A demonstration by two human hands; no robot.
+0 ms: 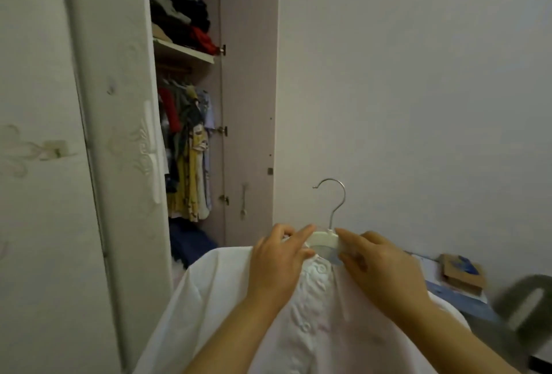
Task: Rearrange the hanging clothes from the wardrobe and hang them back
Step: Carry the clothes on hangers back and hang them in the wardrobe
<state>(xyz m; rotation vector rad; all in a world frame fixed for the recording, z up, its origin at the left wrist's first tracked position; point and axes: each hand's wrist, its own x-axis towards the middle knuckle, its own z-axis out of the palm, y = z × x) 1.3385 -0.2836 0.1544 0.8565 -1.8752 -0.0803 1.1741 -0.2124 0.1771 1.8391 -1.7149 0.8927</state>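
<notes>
Left hand (277, 257): pinches the white shirt (221, 299) at its collar, just left of the hook.
Right hand (379, 269): pinches the collar's right side, touching the hanger (324, 240).
Shirt: one, draped on the hanger, between and below both hands.
Hanger: one, white, metal hook upright.
Wardrobe (248, 75): open, at left; hanging clothes (191, 149) too bunched to count.

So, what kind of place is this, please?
Most likely a bedroom at home. An open wardrobe holds hanging clothes under a shelf piled with more, and the left hand and right hand pinch a hanger carrying a white shirt.
</notes>
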